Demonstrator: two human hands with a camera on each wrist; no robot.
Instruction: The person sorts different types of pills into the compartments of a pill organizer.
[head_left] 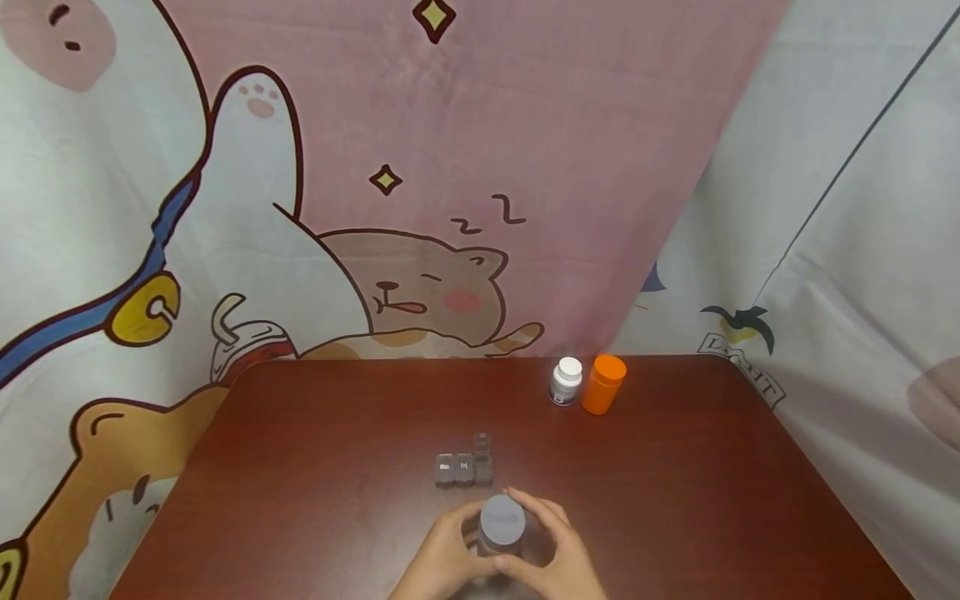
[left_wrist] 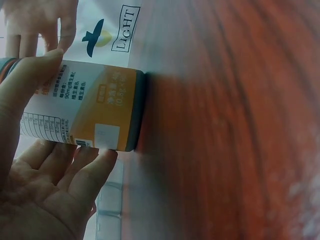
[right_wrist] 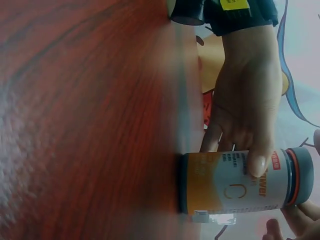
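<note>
Between both hands is a vitamin bottle [head_left: 501,523] with a grey lid [right_wrist: 303,175] and an orange and white label [left_wrist: 80,100]. It stands upright, its base right at the tabletop. My left hand [head_left: 450,550] holds the bottle's body, thumb on one side of the label and fingers on the other. Around the lid end curl the fingers of my right hand [head_left: 551,546], its index finger behind and thumb in front in the head view. A small grey pill organizer [head_left: 454,470] lies beyond the hands; one lid at its right end stands up.
At the back right of the brown table [head_left: 315,467] stand a white bottle [head_left: 566,382] and an orange bottle [head_left: 603,385] side by side. A printed cartoon cloth [head_left: 585,125] hangs behind the table's far edge.
</note>
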